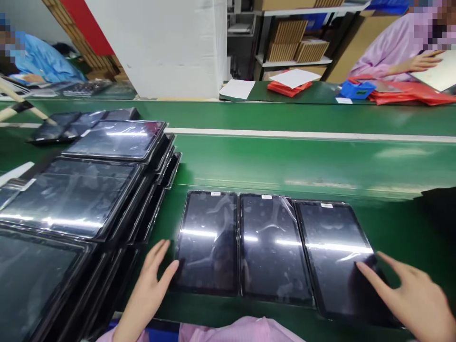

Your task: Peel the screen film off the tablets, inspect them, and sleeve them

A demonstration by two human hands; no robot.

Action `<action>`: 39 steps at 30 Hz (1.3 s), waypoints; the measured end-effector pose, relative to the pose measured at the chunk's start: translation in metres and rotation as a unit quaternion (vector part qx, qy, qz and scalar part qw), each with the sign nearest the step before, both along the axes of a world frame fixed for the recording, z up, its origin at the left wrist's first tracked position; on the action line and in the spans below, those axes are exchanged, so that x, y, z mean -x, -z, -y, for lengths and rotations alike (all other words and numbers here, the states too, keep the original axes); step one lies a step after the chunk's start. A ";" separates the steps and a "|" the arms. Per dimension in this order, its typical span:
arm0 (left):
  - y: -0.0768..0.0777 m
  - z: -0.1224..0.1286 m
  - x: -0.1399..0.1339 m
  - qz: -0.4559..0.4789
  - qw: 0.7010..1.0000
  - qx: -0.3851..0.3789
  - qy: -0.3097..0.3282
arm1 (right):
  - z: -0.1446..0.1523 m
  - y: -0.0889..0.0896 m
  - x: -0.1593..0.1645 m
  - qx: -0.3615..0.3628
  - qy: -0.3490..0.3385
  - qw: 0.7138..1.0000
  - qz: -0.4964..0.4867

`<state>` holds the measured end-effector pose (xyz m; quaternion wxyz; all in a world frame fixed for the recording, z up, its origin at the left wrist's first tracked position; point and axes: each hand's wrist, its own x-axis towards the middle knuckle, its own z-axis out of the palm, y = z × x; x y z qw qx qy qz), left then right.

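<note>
Three dark, film-covered tablet screens lie side by side on the green work surface, each with a small white label at its far end. At the left edge of the left screen (208, 251) is my left hand (153, 280), its thumb and fingers apart and nothing held. The middle screen (274, 256) sits close against both neighbours, and its film is creased near the top right. My right hand (409, 289) is at the right screen (338, 266), with the thumb over the glass and the fingers spread past its right edge.
Stacks of similar screens in black trays (71, 194) rise on my left. A white strip (302, 135) runs across the green bench behind. Red packets (290, 89), a blue bin (357, 89) and two co-workers are at the far side. Something black (440, 223) stands at the right.
</note>
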<state>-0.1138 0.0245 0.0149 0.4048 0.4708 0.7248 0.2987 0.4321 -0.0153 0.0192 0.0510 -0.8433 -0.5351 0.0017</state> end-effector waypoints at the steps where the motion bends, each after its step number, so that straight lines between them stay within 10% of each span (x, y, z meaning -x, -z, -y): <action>1: 0.000 0.006 0.006 -0.058 0.998 -0.036 0.008 | -0.010 -0.010 0.008 -0.011 0.006 0.999 0.043; 7: 0.007 0.026 0.013 -0.123 0.968 -0.061 0.211 | -0.089 -0.058 0.091 -0.066 -0.225 0.971 -0.044; 13: 0.028 0.027 -0.009 -0.031 0.988 -0.020 0.147 | -0.179 -0.052 0.205 -0.004 -0.463 0.879 -0.115; 24: 0.039 0.022 -0.002 0.062 0.991 -0.025 0.116 | -0.231 -0.010 0.269 -0.041 -0.413 0.903 -0.114; 29: 0.037 0.015 0.000 0.068 0.988 -0.026 0.134 | -0.217 -0.020 0.270 -0.084 -0.485 0.860 -0.132; 33: 0.040 0.015 0.001 0.075 0.987 -0.032 0.137 | -0.204 -0.044 0.265 0.032 -0.515 0.820 -0.247; 39: 0.044 0.017 0.002 0.080 0.987 -0.033 0.135 | -0.205 -0.074 0.231 0.133 -0.420 0.811 -0.386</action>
